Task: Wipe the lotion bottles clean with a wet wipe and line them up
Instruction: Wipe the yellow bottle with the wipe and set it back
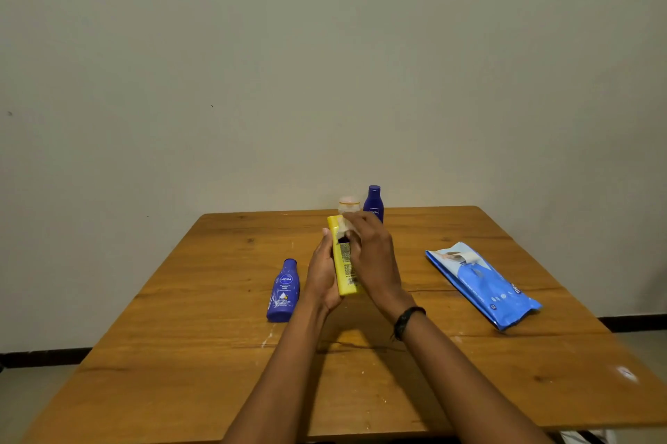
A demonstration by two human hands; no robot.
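Observation:
My left hand (322, 274) grips a yellow lotion bottle (345, 263) above the table's middle, its back label facing me. My right hand (373, 256) holds a white wet wipe (347, 223) against the bottle's upper part, near the pale cap (349, 203). A blue lotion bottle (284, 292) lies on its side to the left of my hands. Another blue bottle (373, 202) stands upright at the table's far edge, partly hidden behind my right hand.
A blue wet wipe pack (483, 285) lies on the right side of the wooden table (180, 353), its flap peeled open. A plain wall stands right behind the table's far edge.

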